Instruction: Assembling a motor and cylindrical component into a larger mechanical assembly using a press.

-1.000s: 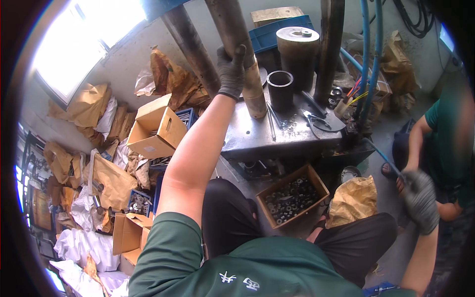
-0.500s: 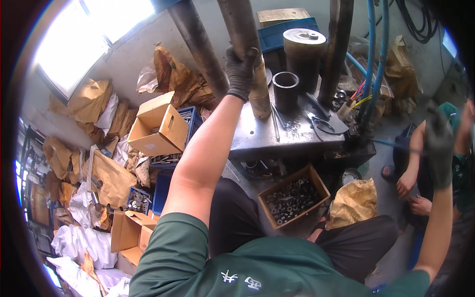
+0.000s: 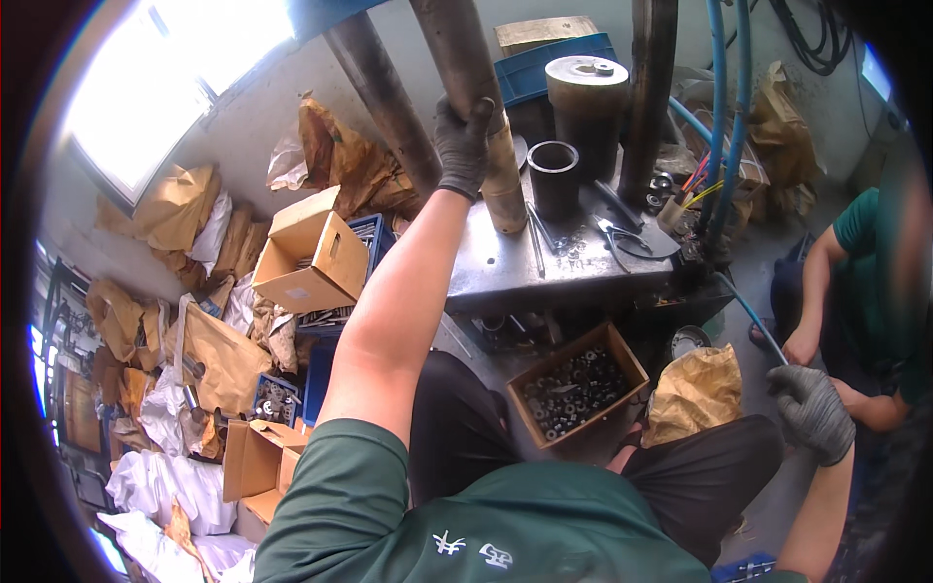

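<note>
In a dark grey glove, my left hand [image 3: 463,148] wraps round an upright metal post [image 3: 452,49], just where it meets a paler lower section [image 3: 502,185] on the steel table [image 3: 505,277]. My right hand [image 3: 816,413], gloved too, is closed at the low end of a thin blue-grey rod [image 3: 748,309] that slopes down from the table's right corner. To the right of the post stands a dark open-topped cylinder [image 3: 556,194]. Thin metal rods [image 3: 535,243] and pliers [image 3: 620,241] lie near it.
Behind are a wide capped cylinder [image 3: 586,97] and a second column [image 3: 653,107]. A box of small metal rings [image 3: 627,355] and a brown paper bag [image 3: 695,398] sit below the table. Cardboard boxes [image 3: 326,257] fill the left. Another person [image 3: 855,243] sits close at right.
My right hand has come down from high at the right to beside my knee, and the rod has tilted down with it. My left hand keeps its hold on the post.
</note>
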A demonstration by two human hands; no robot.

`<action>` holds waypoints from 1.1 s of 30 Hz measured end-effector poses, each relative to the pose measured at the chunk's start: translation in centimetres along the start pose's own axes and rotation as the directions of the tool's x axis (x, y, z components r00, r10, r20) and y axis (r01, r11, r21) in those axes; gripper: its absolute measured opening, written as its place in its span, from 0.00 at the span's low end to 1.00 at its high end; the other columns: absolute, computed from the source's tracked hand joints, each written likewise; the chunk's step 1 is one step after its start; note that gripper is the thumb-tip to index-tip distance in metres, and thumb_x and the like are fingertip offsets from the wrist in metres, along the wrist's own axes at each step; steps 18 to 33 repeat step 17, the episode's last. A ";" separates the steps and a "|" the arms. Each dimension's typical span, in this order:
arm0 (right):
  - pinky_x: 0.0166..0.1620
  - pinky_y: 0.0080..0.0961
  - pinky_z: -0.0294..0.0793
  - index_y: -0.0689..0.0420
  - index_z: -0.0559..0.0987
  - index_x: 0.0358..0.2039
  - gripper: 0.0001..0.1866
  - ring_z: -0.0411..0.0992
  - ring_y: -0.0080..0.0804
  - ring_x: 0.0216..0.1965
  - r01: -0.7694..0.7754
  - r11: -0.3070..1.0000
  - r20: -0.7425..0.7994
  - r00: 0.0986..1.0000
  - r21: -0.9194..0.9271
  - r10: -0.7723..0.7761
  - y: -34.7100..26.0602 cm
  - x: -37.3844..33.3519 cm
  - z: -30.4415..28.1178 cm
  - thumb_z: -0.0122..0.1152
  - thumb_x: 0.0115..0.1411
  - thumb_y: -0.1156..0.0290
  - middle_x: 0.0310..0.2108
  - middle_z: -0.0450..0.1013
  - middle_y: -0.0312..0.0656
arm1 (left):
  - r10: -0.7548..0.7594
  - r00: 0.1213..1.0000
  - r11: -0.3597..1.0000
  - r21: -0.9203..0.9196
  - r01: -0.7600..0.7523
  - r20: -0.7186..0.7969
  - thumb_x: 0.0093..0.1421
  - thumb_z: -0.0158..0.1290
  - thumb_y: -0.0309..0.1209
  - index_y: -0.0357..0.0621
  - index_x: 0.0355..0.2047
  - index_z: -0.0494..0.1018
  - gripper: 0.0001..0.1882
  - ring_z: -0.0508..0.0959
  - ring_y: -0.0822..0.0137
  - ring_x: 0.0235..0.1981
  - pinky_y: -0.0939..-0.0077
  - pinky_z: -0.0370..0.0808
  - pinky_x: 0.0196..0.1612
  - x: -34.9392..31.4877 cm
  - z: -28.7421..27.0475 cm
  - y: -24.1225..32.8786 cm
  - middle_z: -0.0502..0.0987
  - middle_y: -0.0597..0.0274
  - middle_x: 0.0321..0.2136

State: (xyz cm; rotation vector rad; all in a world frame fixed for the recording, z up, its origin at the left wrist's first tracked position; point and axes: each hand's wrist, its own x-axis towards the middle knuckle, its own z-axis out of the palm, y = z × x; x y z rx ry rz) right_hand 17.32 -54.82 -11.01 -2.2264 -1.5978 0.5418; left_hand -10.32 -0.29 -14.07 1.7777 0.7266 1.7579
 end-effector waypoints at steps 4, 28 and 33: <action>0.46 0.39 0.80 0.62 0.83 0.44 0.17 0.81 0.51 0.38 0.077 0.989 0.084 0.994 -0.126 -0.067 1.0 -0.6 0.3 0.57 0.54 0.77 0.34 0.82 0.52 | -0.024 1.000 0.999 0.021 0.024 -0.003 0.56 0.64 0.60 0.35 0.53 0.69 0.41 0.81 0.54 0.44 0.59 0.76 0.49 0.0 0.1 0.0 0.80 0.45 0.42; 0.47 0.35 0.80 0.66 0.81 0.48 0.19 0.82 0.46 0.40 0.025 0.998 -0.024 0.999 0.052 -0.024 0.3 0.8 -1.9 0.54 0.55 0.80 0.37 0.82 0.53 | -0.249 0.968 0.936 -0.248 0.248 0.029 0.62 0.63 0.50 0.40 0.62 0.63 0.38 0.78 0.58 0.49 0.64 0.73 0.56 -0.5 0.6 4.0 0.77 0.49 0.50; 0.47 0.35 0.80 0.66 0.81 0.48 0.19 0.82 0.46 0.40 0.025 0.998 -0.024 0.999 0.052 -0.024 0.3 0.8 -1.9 0.54 0.55 0.80 0.37 0.82 0.53 | -0.249 0.968 0.936 -0.248 0.248 0.029 0.62 0.63 0.50 0.40 0.62 0.63 0.38 0.78 0.58 0.49 0.64 0.73 0.56 -0.5 0.6 4.0 0.77 0.49 0.50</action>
